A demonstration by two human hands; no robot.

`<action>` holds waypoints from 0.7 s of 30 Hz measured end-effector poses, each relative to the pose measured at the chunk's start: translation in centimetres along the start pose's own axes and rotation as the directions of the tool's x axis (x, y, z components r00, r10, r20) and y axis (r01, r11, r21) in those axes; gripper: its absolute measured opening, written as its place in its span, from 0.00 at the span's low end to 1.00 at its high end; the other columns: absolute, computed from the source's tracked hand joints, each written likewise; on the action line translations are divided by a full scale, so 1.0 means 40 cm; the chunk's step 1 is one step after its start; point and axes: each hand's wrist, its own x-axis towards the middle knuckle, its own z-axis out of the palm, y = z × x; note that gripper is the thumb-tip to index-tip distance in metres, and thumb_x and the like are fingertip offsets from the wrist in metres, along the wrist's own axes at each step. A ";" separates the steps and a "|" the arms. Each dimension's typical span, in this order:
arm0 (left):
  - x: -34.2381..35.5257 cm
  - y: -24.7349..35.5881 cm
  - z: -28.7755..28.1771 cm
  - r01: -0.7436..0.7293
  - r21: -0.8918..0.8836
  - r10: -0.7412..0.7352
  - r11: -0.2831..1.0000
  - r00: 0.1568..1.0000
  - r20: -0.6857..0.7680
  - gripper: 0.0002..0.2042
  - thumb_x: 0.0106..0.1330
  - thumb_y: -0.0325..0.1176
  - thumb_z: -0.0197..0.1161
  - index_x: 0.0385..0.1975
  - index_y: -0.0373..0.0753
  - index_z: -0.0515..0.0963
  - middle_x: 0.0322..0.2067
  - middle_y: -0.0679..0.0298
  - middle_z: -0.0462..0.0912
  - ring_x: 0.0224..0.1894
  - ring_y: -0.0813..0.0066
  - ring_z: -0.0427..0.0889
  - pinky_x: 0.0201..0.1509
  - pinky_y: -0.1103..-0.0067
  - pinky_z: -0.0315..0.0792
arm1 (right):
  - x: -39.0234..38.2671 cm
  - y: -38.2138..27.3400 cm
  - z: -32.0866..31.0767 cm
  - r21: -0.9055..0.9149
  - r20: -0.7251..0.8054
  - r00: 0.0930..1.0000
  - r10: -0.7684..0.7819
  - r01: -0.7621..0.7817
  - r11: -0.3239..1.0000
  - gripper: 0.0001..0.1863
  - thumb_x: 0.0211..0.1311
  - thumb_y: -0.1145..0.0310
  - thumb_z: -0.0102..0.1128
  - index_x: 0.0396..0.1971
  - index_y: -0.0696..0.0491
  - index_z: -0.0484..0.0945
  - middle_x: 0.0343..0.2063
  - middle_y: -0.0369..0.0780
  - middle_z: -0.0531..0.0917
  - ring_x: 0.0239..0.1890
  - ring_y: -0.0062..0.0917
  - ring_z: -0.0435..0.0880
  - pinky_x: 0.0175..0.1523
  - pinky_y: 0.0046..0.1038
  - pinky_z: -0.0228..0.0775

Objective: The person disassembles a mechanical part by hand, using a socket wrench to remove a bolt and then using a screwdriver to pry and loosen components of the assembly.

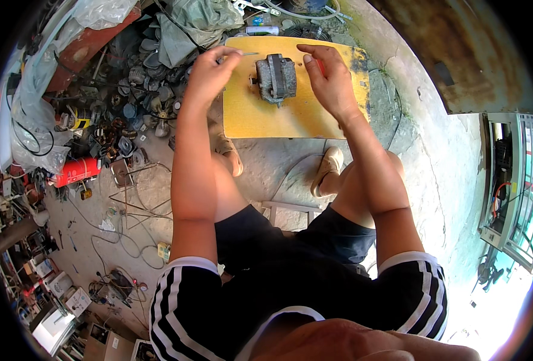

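Note:
A grimy grey metal housing [276, 78], resembling a small motor, with a darker middle band and a short shaft at its left, rests on a yellow board [248, 120]. My left hand [212, 72] is closed on a thin metal rod [249, 53] at the board's upper left, beside the housing. My right hand [332, 87] is just right of the housing, index finger reaching forward, with a red object [320, 66] held partly hidden between thumb and fingers; I cannot make out its full shape.
Piled metal parts [146, 78], plastic sheeting [37, 120] and a red cylinder [77, 172] crowd the left. A low metal frame [290, 209] is between my legs, cables lie on the concrete floor, and a glass-panelled metal frame [501, 186] stands at the right.

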 end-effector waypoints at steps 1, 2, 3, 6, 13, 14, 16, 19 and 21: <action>0.006 0.004 -0.011 -0.022 -0.066 0.020 0.998 1.000 -0.021 0.13 0.63 0.39 0.66 0.38 0.35 0.84 0.29 0.69 0.83 0.32 0.82 0.78 0.37 0.81 0.71 | 0.007 0.000 -0.010 -0.008 -0.009 1.000 -0.003 0.003 1.000 0.12 0.67 0.66 0.57 0.46 0.50 0.84 0.44 0.44 0.82 0.48 0.40 0.81 0.56 0.37 0.71; 0.017 0.002 -0.009 -0.021 -0.050 0.019 0.999 0.999 -0.035 0.13 0.63 0.39 0.66 0.38 0.35 0.84 0.29 0.69 0.84 0.32 0.82 0.78 0.37 0.81 0.71 | 0.013 0.002 -0.020 -0.017 -0.020 1.000 -0.006 0.006 1.000 0.12 0.67 0.66 0.57 0.46 0.50 0.83 0.44 0.44 0.82 0.48 0.40 0.81 0.56 0.37 0.71; 0.035 0.000 -0.004 -0.020 -0.035 0.018 0.999 0.999 -0.048 0.13 0.63 0.39 0.66 0.38 0.35 0.84 0.29 0.69 0.84 0.32 0.82 0.78 0.37 0.81 0.71 | 0.019 0.011 -0.029 -0.019 -0.045 0.998 -0.035 0.035 0.999 0.12 0.66 0.66 0.57 0.46 0.49 0.84 0.44 0.44 0.82 0.48 0.39 0.80 0.57 0.36 0.70; 0.091 -0.020 0.018 0.000 0.059 -0.002 0.998 1.000 0.024 0.14 0.62 0.40 0.67 0.38 0.36 0.85 0.32 0.67 0.86 0.34 0.82 0.79 0.40 0.81 0.72 | 0.033 0.024 -0.049 -0.013 -0.061 0.997 0.049 -0.050 0.999 0.12 0.66 0.65 0.57 0.46 0.48 0.84 0.46 0.44 0.82 0.49 0.38 0.81 0.58 0.36 0.70; 0.129 -0.018 0.097 -0.068 0.228 0.072 0.971 0.997 -0.009 0.26 0.58 0.62 0.66 0.42 0.46 0.87 0.38 0.63 0.88 0.45 0.68 0.85 0.51 0.75 0.73 | 0.047 0.068 -0.087 -0.222 -0.065 0.997 0.034 -0.047 0.974 0.16 0.68 0.61 0.57 0.53 0.48 0.81 0.49 0.45 0.81 0.48 0.31 0.84 0.54 0.31 0.73; 0.122 -0.003 0.096 -0.046 0.224 0.055 0.974 0.998 -0.036 0.26 0.59 0.62 0.66 0.43 0.46 0.87 0.39 0.63 0.88 0.45 0.68 0.85 0.51 0.75 0.73 | 0.047 0.074 -0.091 -0.220 -0.057 0.997 0.048 -0.059 0.974 0.16 0.68 0.61 0.57 0.52 0.49 0.81 0.48 0.44 0.82 0.47 0.31 0.85 0.54 0.31 0.74; 0.092 0.029 0.082 0.001 0.216 0.019 0.976 0.996 -0.092 0.27 0.60 0.62 0.65 0.45 0.45 0.86 0.40 0.63 0.88 0.45 0.67 0.85 0.51 0.75 0.73 | 0.044 0.083 -0.096 -0.212 -0.039 0.996 0.075 -0.082 0.974 0.16 0.67 0.60 0.57 0.51 0.50 0.82 0.47 0.44 0.83 0.46 0.31 0.85 0.54 0.31 0.74; 0.040 0.055 0.064 -0.084 0.154 0.100 0.984 0.990 -0.102 0.23 0.64 0.55 0.65 0.46 0.42 0.83 0.39 0.64 0.87 0.42 0.66 0.84 0.50 0.72 0.74 | 0.040 0.076 -0.099 -0.286 0.034 0.982 0.185 -0.168 0.943 0.16 0.67 0.59 0.58 0.49 0.52 0.82 0.45 0.43 0.84 0.44 0.32 0.86 0.52 0.32 0.75; 0.020 0.054 0.054 -0.138 0.194 0.163 0.971 0.979 -0.123 0.21 0.64 0.51 0.65 0.48 0.42 0.82 0.38 0.64 0.87 0.42 0.65 0.84 0.51 0.72 0.73 | 0.035 0.073 -0.100 -0.320 0.052 0.980 0.192 -0.166 0.933 0.17 0.66 0.58 0.58 0.47 0.53 0.82 0.42 0.43 0.85 0.42 0.32 0.86 0.50 0.32 0.76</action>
